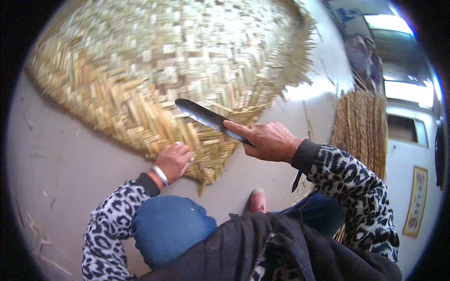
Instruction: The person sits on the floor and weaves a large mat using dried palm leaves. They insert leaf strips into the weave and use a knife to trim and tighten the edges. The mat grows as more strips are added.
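A large woven straw mat [122, 100] lies on the floor in front of me, one corner pointing toward me. Its strips run in a slanting weave, with ragged ends along the right edge. My left hand [173, 161], a silver bangle at the wrist, grips the mat's near left edge close to that corner with curled fingers. In my right hand [274, 140] is a long flat metal blade [204, 116] with a rounded tip. The index finger stretches along the blade, which slants up-left over the mat; I cannot tell whether it touches the weave.
A bundle of brown straw or reeds [360, 126] stands on the right, near the pale wall. Loose straw bits [44, 241] are scattered on the floor at the lower left. A small bordered picture [416, 201] is at the far right. My bent knee [173, 227] is close to the mat's corner.
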